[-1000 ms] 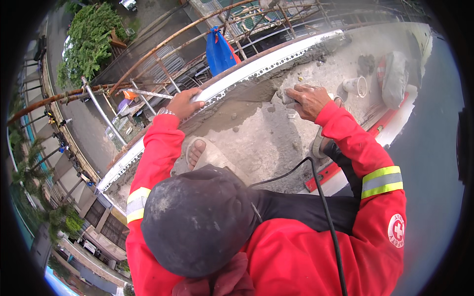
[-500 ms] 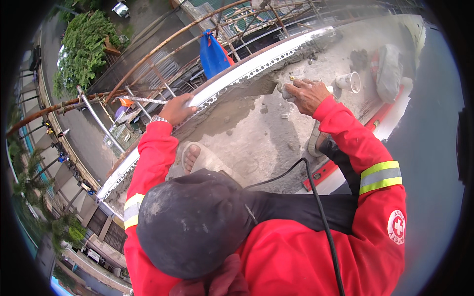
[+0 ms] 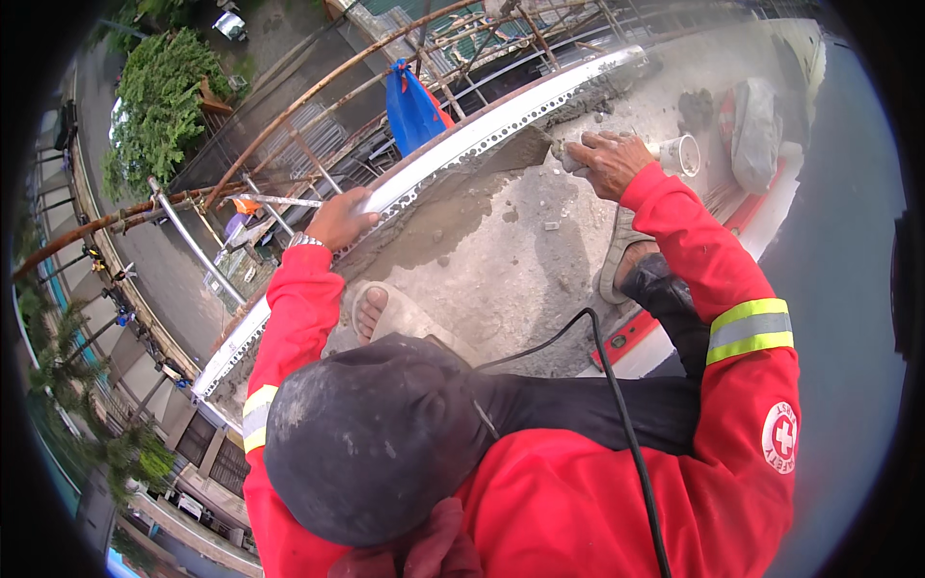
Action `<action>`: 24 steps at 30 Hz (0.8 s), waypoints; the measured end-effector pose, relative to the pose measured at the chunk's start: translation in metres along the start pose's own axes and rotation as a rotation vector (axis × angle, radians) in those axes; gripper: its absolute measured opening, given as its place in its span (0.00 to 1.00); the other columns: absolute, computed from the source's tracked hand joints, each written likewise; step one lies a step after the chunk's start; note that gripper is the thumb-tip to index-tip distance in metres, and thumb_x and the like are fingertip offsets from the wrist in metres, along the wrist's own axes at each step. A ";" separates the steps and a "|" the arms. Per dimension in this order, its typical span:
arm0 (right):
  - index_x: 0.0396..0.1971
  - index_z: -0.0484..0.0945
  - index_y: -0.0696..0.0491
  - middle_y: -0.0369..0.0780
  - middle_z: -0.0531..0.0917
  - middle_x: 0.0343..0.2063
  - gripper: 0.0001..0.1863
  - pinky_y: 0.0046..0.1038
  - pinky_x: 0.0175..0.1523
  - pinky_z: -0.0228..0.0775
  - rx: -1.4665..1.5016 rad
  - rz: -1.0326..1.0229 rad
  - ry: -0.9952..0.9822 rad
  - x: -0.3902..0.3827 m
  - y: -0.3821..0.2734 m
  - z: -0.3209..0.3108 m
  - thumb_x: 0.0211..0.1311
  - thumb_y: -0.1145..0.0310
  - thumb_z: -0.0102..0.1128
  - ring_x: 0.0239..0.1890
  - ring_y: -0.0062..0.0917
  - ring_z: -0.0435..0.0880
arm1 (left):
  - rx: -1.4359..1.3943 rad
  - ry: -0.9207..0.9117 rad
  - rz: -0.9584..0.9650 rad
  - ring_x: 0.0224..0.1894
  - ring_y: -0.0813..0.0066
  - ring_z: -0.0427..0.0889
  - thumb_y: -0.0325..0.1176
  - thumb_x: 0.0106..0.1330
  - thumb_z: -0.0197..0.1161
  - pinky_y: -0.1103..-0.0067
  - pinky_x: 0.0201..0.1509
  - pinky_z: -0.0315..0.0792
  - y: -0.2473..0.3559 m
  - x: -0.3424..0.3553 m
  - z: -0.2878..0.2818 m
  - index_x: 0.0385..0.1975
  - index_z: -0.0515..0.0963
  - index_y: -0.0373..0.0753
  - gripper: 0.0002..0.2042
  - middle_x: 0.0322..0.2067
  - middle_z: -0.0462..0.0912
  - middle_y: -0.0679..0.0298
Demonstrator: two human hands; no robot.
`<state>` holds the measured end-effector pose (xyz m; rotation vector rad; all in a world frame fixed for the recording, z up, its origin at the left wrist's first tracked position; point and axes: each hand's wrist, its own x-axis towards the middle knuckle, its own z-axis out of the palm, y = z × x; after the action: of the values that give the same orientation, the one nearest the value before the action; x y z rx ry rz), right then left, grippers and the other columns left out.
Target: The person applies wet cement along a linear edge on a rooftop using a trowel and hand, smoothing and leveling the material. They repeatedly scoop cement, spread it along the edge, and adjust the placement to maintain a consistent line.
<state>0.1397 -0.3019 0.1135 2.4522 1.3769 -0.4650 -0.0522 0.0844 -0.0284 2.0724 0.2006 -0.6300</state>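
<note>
My left hand [image 3: 339, 220] rests on the white perforated edge strip [image 3: 424, 177] that runs along the ledge, its thumb over the inner side and its fingers at the outer side. At the right, my right hand [image 3: 617, 164] is closed round the handle of a trowel. The mortar-smeared trowel blade [image 3: 528, 150] lies against the wet grey mortar [image 3: 438, 220] beside the strip's holes. My fingers hide most of the handle. A white cup [image 3: 686, 156] stands just right of that hand, partly covered by it.
My sandalled feet [image 3: 397, 313] stand on the dusty ledge. A red level [image 3: 631, 337] lies near my right leg, and a clouded plastic bag [image 3: 754, 144] at the far right. A black cable [image 3: 617, 385] crosses my body. Rusty scaffold pipes [image 3: 289, 116] and a blue cloth [image 3: 412, 111] are beyond the strip.
My right hand has moved a little away from me and to the right with the trowel, now covering part of the cup. My left hand stays on the strip, almost unmoved.
</note>
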 end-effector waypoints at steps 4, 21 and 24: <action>0.42 0.73 0.43 0.37 0.80 0.34 0.14 0.39 0.35 0.75 0.066 0.111 0.007 -0.016 0.022 -0.002 0.55 0.64 0.58 0.37 0.36 0.83 | -0.046 -0.011 0.038 0.43 0.52 0.80 0.40 0.56 0.66 0.66 0.49 0.70 -0.003 0.001 0.000 0.48 0.74 0.37 0.21 0.39 0.81 0.49; 0.40 0.74 0.48 0.41 0.81 0.34 0.14 0.42 0.35 0.72 0.335 0.205 -0.004 -0.025 0.002 0.008 0.58 0.57 0.57 0.35 0.43 0.82 | -0.033 -0.011 0.049 0.44 0.52 0.79 0.41 0.57 0.65 0.67 0.50 0.69 -0.004 0.001 0.000 0.48 0.73 0.35 0.22 0.40 0.80 0.48; 0.38 0.75 0.49 0.42 0.81 0.33 0.14 0.43 0.36 0.72 0.421 0.180 0.011 -0.023 -0.008 0.013 0.58 0.56 0.57 0.35 0.44 0.81 | -0.079 -0.039 -0.024 0.44 0.53 0.79 0.41 0.57 0.65 0.67 0.50 0.69 -0.001 -0.001 -0.002 0.48 0.73 0.35 0.22 0.40 0.80 0.48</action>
<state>0.1199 -0.3206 0.1099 2.8809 1.1377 -0.7639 -0.0531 0.0866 -0.0275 1.9826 0.2250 -0.6665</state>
